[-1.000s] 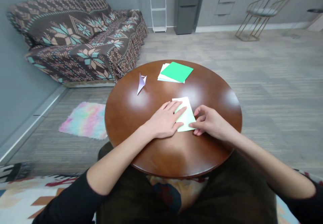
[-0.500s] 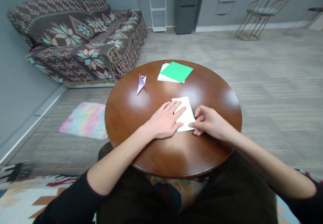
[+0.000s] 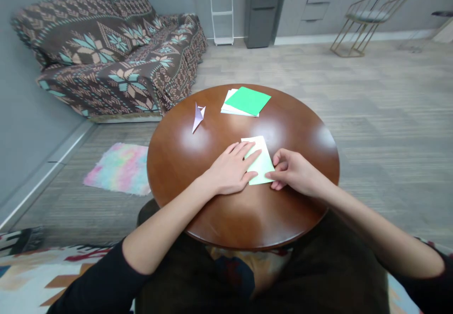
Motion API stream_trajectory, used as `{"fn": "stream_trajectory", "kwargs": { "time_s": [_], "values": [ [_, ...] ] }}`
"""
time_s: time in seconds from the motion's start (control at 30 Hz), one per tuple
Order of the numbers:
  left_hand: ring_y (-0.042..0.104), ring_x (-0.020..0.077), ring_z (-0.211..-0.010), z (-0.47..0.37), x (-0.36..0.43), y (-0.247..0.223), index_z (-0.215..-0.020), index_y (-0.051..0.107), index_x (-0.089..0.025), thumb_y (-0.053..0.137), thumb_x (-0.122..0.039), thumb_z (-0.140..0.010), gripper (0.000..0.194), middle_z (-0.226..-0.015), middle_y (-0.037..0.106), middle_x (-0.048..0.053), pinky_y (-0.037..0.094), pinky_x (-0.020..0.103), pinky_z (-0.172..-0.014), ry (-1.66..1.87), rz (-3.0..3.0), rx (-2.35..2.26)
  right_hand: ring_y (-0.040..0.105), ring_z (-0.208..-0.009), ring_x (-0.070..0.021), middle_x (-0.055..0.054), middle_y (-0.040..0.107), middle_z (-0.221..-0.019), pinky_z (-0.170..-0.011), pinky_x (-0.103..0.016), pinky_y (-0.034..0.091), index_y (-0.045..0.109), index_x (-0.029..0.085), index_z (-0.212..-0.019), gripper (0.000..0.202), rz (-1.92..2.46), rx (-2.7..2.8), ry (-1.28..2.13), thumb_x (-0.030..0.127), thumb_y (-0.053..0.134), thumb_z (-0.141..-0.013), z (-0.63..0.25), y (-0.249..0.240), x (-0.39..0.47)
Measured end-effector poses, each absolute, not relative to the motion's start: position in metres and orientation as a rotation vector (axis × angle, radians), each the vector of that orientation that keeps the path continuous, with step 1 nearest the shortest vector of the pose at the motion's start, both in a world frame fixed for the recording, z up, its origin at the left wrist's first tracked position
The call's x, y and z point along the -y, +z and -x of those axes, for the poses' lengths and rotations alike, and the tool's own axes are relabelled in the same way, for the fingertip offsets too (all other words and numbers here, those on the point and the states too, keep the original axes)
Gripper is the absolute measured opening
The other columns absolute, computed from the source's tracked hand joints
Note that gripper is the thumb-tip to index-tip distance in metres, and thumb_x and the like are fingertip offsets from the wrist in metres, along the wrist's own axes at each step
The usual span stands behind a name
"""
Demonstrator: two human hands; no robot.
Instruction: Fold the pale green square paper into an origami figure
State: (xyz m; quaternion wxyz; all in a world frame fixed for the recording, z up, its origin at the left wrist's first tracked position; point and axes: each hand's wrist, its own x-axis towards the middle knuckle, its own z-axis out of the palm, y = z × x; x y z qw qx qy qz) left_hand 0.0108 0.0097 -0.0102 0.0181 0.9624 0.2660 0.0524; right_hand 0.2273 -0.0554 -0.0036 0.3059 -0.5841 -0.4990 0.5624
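A pale, whitish-green folded sheet of paper (image 3: 262,164) lies on the round brown table (image 3: 226,219) in front of me. My left hand (image 3: 234,168) rests flat across the left part of the paper, fingers spread, hiding that edge. At the lower right corner, my right hand (image 3: 287,170) pinches the paper between thumb and bent fingers. Farther back on the table is a small stack of paper squares with a green sheet (image 3: 248,100) on top and white sheets (image 3: 230,108) under it. A folded purple paper piece (image 3: 198,117) stands toward the back left.
A sofa with a patterned cover (image 3: 116,54) is beyond the table at the left. On the floor lies a fluffy pastel rug (image 3: 118,168). A gold wire chair (image 3: 368,19) stands near grey cabinets at the back right, and a dark grey fridge (image 3: 264,14) is at the back.
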Motion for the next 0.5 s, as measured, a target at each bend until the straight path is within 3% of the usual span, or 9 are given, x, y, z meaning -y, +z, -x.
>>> {"fn": "stream_trajectory", "kwargs": {
  "time_s": [0.5],
  "values": [
    [0.029,0.0318,-0.149,-0.0101,-0.0091,-0.0100,-0.153,0.035,-0.016,0.035,-0.051,-0.101,0.063,-0.161,0.033,0.018,0.020,0.046,-0.120,0.164,-2.985,-0.840,0.073,-0.055,-0.0199,0.001,0.070,-0.057,-0.052,-0.026,0.058,0.042,0.023,-0.085,0.037,1.556,1.340,1.494,0.022,0.078,-0.075,-0.2282,-0.0045,0.0542]
  ]
}}
